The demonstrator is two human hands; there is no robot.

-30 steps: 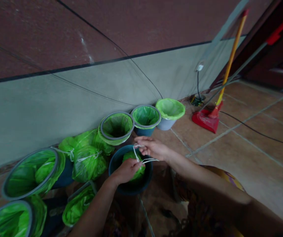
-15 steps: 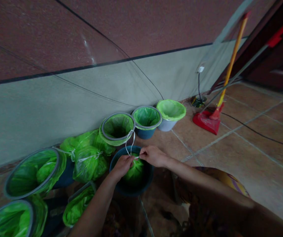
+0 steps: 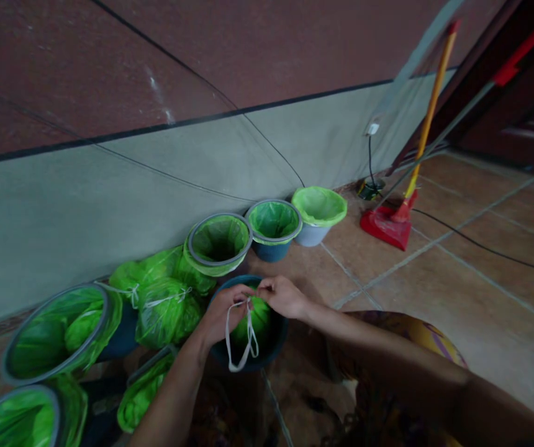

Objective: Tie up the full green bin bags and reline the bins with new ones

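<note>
While left hand (image 3: 228,310) and right hand (image 3: 285,298) pinch white looped cord (image 3: 237,369), fingers nearly closed: one gathered light-green plastic bag (image 3: 258,321), directly below, inside round dark-blue bucket's rim (image 3: 234,280).

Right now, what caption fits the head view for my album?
Left hand and right hand at the top of a bag, cord dangling.

Dim overall. Floor (image 3: 513,354) far right of the fingers (image 3: 271,292) paler, faint sheen; deep shadow below them. Finger detail soft, wide-angle stretch toward edges.
</note>
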